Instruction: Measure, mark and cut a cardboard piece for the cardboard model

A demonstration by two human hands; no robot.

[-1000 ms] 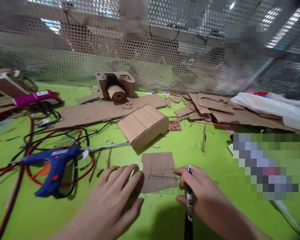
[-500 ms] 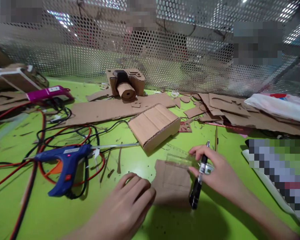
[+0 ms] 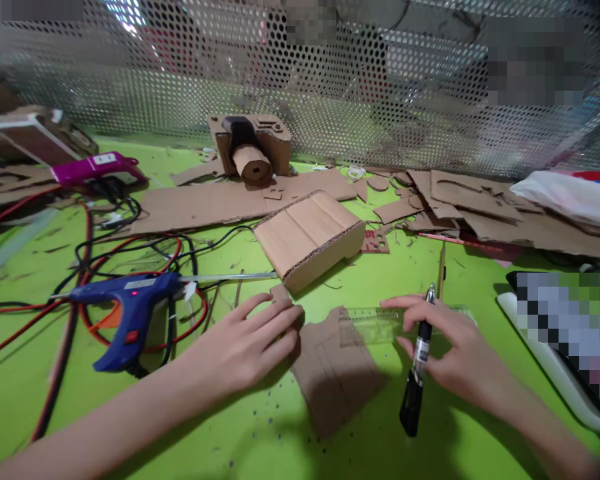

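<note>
My left hand (image 3: 253,343) lies on the left edge of a small brown cardboard piece (image 3: 337,380) marked with pencil lines, its fingers spread a little. Between the fingers of my right hand (image 3: 455,350) is a black pen (image 3: 421,353), tip up and tilted. The same fingers hold a clear ruler (image 3: 370,325), whose left end overlaps the top right of the cardboard. A curved cardboard box (image 3: 310,240) sits just beyond both hands.
On the left are a blue glue gun (image 3: 130,303), tangled red and black cables and a purple power strip (image 3: 97,171). A cardboard camera (image 3: 253,150) stands at the back. Cardboard scraps (image 3: 470,197) and a white bag (image 3: 570,197) lie back right, a pixelated object right.
The cardboard piece has turned clockwise under my left hand, which moved forward and flattened. My right hand, with pen and ruler, has shifted right.
</note>
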